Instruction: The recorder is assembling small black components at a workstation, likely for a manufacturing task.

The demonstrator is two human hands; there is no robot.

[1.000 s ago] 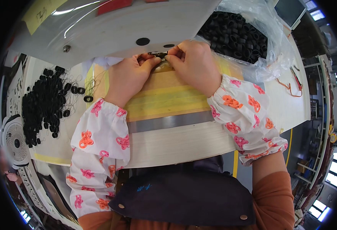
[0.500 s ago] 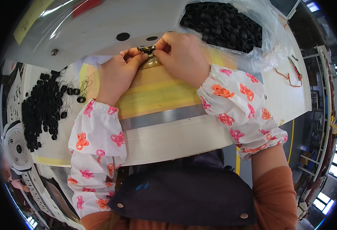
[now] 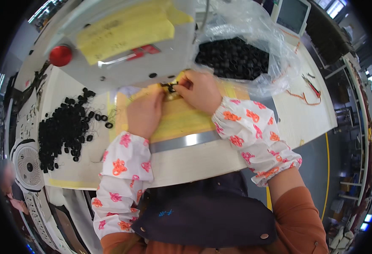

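Both my hands are together under the front edge of a white machine (image 3: 122, 72), over a yellow-taped work surface (image 3: 186, 120). My right hand (image 3: 200, 92) pinches with thumb and forefinger at a small black piece (image 3: 169, 86). My left hand (image 3: 145, 112) is on the other side of that piece, fingers drawn together and partly hidden by the back of the hand. Whether the left fingers grip the piece is unclear. A shiny metal part (image 3: 172, 97) lies just below the fingertips.
A heap of small black rings with loose threads (image 3: 65, 131) lies on the left of the table. A clear plastic bag (image 3: 279, 70) of black bands (image 3: 232, 59) stands at the right back. Red-handled snippers (image 3: 312, 86) lie at the far right. A white fan (image 3: 28, 166) is at the left.
The view has shifted, showing more of the machine, including its red button. My left hand has turned, with its fingers now pointing upward and its thumb no longer showing. My right hand keeps its pinch.
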